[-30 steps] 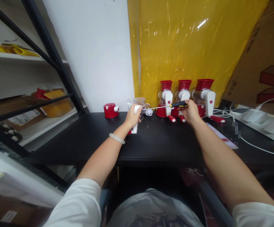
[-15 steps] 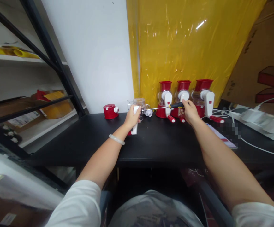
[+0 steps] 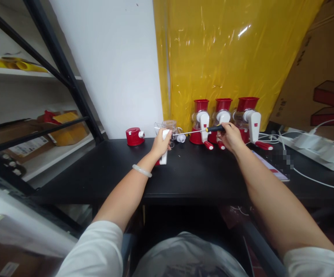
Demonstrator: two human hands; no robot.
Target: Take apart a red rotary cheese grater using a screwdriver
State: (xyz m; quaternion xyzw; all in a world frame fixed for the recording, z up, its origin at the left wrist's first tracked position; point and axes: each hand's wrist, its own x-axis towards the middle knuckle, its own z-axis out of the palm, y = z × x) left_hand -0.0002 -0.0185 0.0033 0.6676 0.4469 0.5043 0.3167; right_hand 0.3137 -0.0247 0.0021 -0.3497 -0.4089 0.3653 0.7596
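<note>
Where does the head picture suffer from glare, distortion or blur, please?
Head view: glare streaks on the yellow plastic sheet; wide-angle bending slants the black shelf frame and stretches the arms; a pixelated patch on the table's right; both hands and the screwdriver look sharp.

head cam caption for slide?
Left hand grips white crank; right hand drives screwdriver into it.

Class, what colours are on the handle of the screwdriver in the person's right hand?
Black and yellow: the screwdriver handle, gripped by the right hand, head view.
</note>
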